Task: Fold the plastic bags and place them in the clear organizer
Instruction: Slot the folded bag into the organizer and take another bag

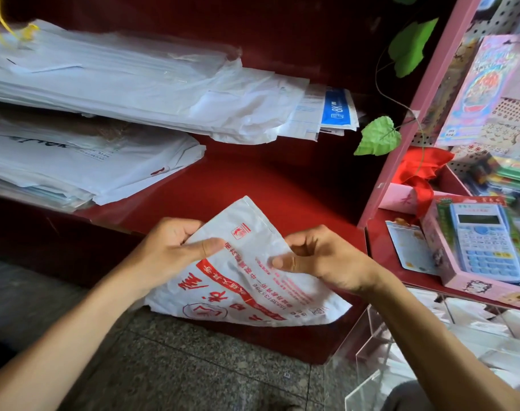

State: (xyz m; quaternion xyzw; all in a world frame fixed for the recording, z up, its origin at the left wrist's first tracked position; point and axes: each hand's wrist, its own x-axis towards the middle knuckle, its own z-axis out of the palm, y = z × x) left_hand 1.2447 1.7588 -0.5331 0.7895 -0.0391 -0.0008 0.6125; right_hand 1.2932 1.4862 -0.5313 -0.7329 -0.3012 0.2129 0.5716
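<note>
A white plastic bag (247,280) printed with red characters hangs in front of me, over the edge of a red shelf. My left hand (170,250) grips its left side, thumb laid across the front. My right hand (318,259) pinches the bag's right edge between thumb and curled fingers. The bag's top corner points up and away from me. A clear organizer (371,348) with dividers stands at the lower right, below my right forearm, with white folded bags inside it.
Stacks of white plastic bags (110,84) lie on the red shelf (253,185) at the upper left. On the right a pink rack (407,120) holds a boxed calculator (484,241), stickers and a red bow. Grey stone floor lies below.
</note>
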